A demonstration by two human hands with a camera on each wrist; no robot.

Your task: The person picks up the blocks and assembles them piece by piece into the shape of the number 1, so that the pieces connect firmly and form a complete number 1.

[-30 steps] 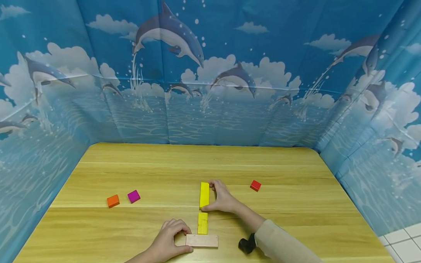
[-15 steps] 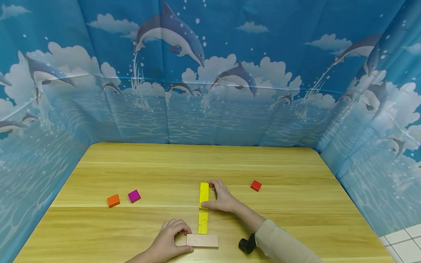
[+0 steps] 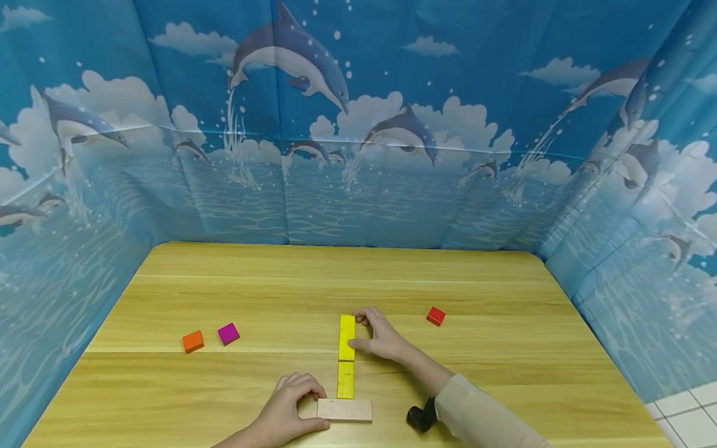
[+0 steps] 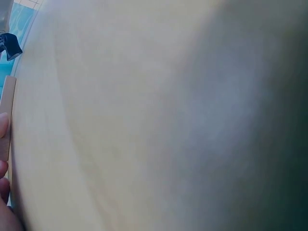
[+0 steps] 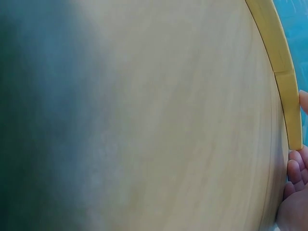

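My left hand holds the left end of a plain wooden block, thumb on the near side and fingers on the far side. From that block's far side a yellow block runs away from me. A second yellow block lies end to end with it in a line. My right hand has its thumb on this farther block and curled fingers at its far end. In the right wrist view, the fingers meet the end of the yellow block.
An orange block and a magenta block lie at the left on the wooden table. Toward the right is a red block. A black device sits at the right cuff. A dolphin-print curtain stands behind the table.
The farther yellow block has slid toward me, closing the gap to the nearer one. My right thumb has shifted from its near end onto the block. The left hand stays still.
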